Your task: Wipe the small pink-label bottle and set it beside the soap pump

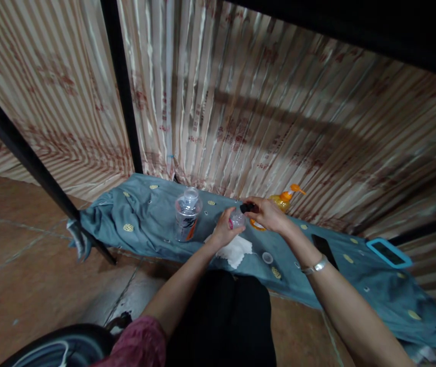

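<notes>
My left hand (223, 229) is closed round a small clear bottle (238, 219) with a bit of pink on it. The fingers of my right hand (267, 213) pinch a black cap (246, 208) at the bottle's top; whether it is seated or loose I cannot tell. Just behind my right hand stands a yellow bottle (281, 201) with an orange pump head, partly hidden. Below my hands lies a crumpled white cloth (236, 251), and a small round translucent lid (267, 258) is to its right. A clear plastic cup (186, 220) holding another clear object stands left of my hands.
A green cloth with yellow prints (145, 224) covers the long, low surface. A dark phone (324, 248) and a blue-framed tablet (389, 254) lie to the right. Black metal posts (120, 76) stand at the left, before a striped curtain (225, 112).
</notes>
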A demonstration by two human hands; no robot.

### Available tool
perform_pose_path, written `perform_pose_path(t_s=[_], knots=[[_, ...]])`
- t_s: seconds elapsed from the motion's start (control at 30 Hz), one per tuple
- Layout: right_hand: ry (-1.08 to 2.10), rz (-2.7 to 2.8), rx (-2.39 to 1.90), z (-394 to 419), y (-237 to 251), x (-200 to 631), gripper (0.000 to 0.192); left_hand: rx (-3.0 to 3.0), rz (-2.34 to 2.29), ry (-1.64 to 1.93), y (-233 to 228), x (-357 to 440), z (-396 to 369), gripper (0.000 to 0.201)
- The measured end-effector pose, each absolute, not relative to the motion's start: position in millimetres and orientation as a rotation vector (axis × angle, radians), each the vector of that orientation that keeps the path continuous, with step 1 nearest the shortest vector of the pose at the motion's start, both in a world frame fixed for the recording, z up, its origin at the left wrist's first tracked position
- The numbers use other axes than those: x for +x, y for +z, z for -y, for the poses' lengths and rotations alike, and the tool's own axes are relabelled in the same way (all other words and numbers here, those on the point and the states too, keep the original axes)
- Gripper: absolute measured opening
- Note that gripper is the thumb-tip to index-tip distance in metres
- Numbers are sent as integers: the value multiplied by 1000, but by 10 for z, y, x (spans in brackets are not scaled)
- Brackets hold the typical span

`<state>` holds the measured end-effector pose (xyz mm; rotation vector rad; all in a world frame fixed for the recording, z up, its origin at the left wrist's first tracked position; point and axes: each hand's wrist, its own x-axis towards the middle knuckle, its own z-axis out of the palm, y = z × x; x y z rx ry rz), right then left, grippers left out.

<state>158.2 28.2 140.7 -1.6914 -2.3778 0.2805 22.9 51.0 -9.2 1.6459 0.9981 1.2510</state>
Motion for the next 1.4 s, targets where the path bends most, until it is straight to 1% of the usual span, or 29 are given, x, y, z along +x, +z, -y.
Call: perform_pose_path(t_s=[0.1, 0.27, 0.53, 0.77, 0.97, 1.17, 1.4], knots=[[222, 2537, -1681, -340, 1471, 1527, 31, 1657, -988, 1285, -131, 201, -503, 68], [120, 2714, -1723, -354, 1558, 1460, 22, 1665, -968, 1283, -130, 175, -506, 65], [39, 2806, -1830, -382, 1518, 1400, 27, 1672, -959, 1296, -125, 182, -483, 67], [-11, 2850, -1947, -437, 1529, 1325, 22, 1657, -964, 1278, -108, 177, -469, 69], [-103, 2807, -2060, -469, 1502, 1251, 31, 1647, -978, 1271, -108, 176, -469, 68], [-79, 2833, -1978, -394, 1564, 1260, 23, 1613, -957, 1302, -123, 174, -472, 68], [1, 2863, -1857, -354, 1667, 1283, 25, 1630, -970, 1288, -109, 169, -469, 67]])
